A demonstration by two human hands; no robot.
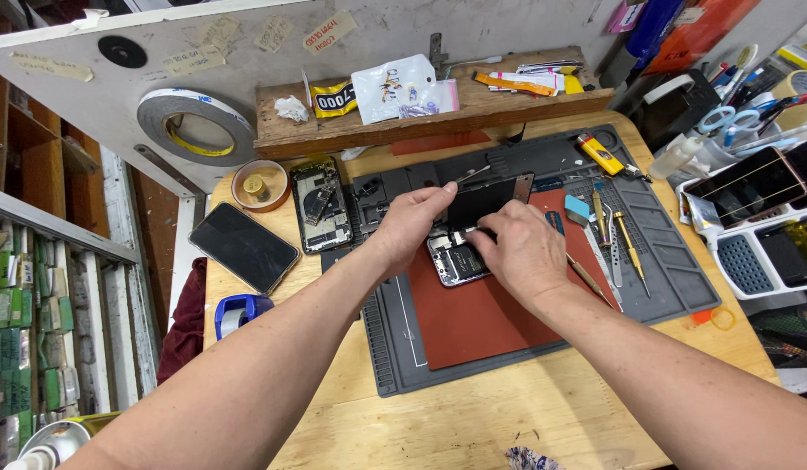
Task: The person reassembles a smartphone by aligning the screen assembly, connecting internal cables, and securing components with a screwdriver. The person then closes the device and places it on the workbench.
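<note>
Opened phone (457,258) lies gutted on the red mat; left hand (410,223) props its screen (482,202) at twelve o'clock, right hand (518,250) pinches inside, reassembly pending

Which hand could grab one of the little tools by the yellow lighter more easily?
Probably the right hand. The small tools lie on the grey mat just past it, on its own side. The left hand props up the black screen of the open phone, farther away.

Two bare forearms, no sleeves, left hand (410,224), right hand (524,252)
</note>
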